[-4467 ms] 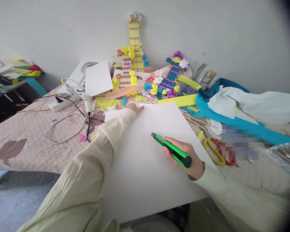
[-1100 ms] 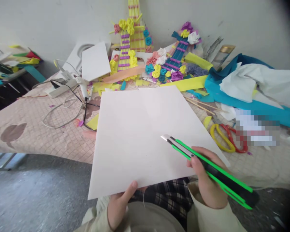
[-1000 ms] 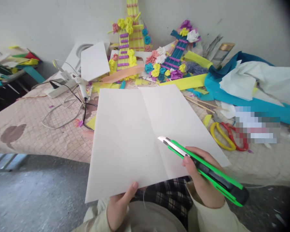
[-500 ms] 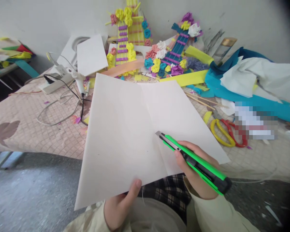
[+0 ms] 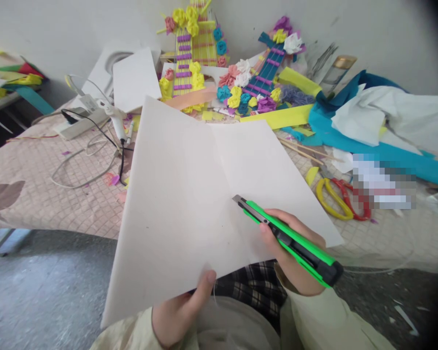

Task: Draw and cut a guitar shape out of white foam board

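Observation:
A large white board (image 5: 175,184), bent along a crease down its middle, lies over the table's front edge and tilts up on its left side. My left hand (image 5: 184,308) grips its near edge, thumb on top and the fingers hidden underneath. In my right hand (image 5: 295,248) is a green and black utility knife (image 5: 288,238), its blade out and pointing to the far left. The blade tip appears over the board close to the crease; whether it touches I cannot tell. My right hand is above the board's right panel.
Scissors (image 5: 336,199) with yellow and red handles lie right of the board. A glue gun (image 5: 117,121) and power strip (image 5: 80,124) with cables are at left. Behind stand paper-flower-covered instrument models (image 5: 184,63). Blue crepe paper (image 5: 324,116) lies at the right.
The board's left panel has tilted up a little more and its near left corner has shifted left and down. Both hands keep their holds, with the knife nearly in the same place.

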The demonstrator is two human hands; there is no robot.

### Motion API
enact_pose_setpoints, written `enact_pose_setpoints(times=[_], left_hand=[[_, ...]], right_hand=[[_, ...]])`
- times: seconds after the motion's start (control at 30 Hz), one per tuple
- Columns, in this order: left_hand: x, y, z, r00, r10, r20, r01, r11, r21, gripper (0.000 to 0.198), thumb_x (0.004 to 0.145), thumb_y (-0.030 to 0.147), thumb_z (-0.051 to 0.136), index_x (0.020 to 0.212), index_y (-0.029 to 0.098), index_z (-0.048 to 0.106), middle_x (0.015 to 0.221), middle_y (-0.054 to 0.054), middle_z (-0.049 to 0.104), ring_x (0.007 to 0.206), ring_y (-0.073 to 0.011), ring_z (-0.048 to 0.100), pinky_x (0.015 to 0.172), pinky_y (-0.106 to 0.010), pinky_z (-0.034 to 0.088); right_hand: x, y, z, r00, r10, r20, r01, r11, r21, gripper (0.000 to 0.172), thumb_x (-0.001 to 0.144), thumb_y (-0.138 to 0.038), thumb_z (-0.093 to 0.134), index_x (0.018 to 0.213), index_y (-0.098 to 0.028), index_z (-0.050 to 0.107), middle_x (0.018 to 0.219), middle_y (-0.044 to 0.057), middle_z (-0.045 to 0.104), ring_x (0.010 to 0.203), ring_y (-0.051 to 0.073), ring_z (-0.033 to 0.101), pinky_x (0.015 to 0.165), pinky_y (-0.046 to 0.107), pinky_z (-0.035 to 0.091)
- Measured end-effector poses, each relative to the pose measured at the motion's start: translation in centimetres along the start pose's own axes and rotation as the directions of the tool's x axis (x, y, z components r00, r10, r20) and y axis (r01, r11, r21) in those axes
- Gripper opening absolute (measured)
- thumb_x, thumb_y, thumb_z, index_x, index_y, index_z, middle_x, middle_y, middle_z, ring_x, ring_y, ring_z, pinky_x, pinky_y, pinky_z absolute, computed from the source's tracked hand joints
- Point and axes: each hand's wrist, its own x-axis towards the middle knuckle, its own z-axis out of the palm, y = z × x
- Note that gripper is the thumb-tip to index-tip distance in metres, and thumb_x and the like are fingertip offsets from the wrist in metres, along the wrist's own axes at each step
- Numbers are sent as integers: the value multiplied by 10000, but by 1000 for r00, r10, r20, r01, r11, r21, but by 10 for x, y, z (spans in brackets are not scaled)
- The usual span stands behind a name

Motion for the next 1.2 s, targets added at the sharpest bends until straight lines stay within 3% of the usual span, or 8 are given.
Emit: enact_pose_setpoints(times=[0.2,0.43,0.67,0.77,0.93,1.2], left_hand=[[2,4,-2,999,41,-23,-40,999,35,171,720,396,549,695,282,675,709,-14,679,914,-255,597,892,-363,438],[-2,2,2,994,-60,-94,54,997,-59,172,683,428,584,652,280,667,672,-20,676,909,-268,596,913,-386,423],[-6,-11,2,994,78,-76,-70,993,98,244,722,442,540,707,238,674,665,-29,676,878,-247,611,874,-376,459],[-8,-14,3,989,96,-115,-78,985,153,304,753,463,495,701,220,671,655,-38,674,822,-235,624,832,-366,481],[-7,-12,0,991,112,-70,-99,981,168,339,770,441,486,573,212,640,644,-32,675,652,-199,635,694,-318,511],[1,4,-4,995,82,-50,-85,995,-46,372,830,298,427,548,198,650,542,8,658,540,-129,627,561,-180,495]], right_hand=[[1,-1,4,998,47,-31,-46,998,42,224,729,-375,576,858,-198,623,738,17,659,610,149,606,643,257,508],[6,-1,9,992,116,-42,-110,988,108,233,718,-379,586,850,-191,624,692,13,651,579,143,592,600,248,502],[10,2,15,984,177,0,-175,971,164,255,714,-392,584,864,-191,624,676,8,646,571,138,595,602,250,501],[10,1,15,987,159,21,-160,970,183,242,719,-384,577,853,-186,616,667,5,639,546,126,581,578,235,496],[6,0,8,996,87,33,-91,987,130,224,723,-361,569,861,-191,613,665,0,635,528,114,566,577,221,494],[-6,0,-4,1000,-26,16,26,1000,1,192,727,-327,567,856,-192,614,659,1,643,528,121,585,589,222,496]])
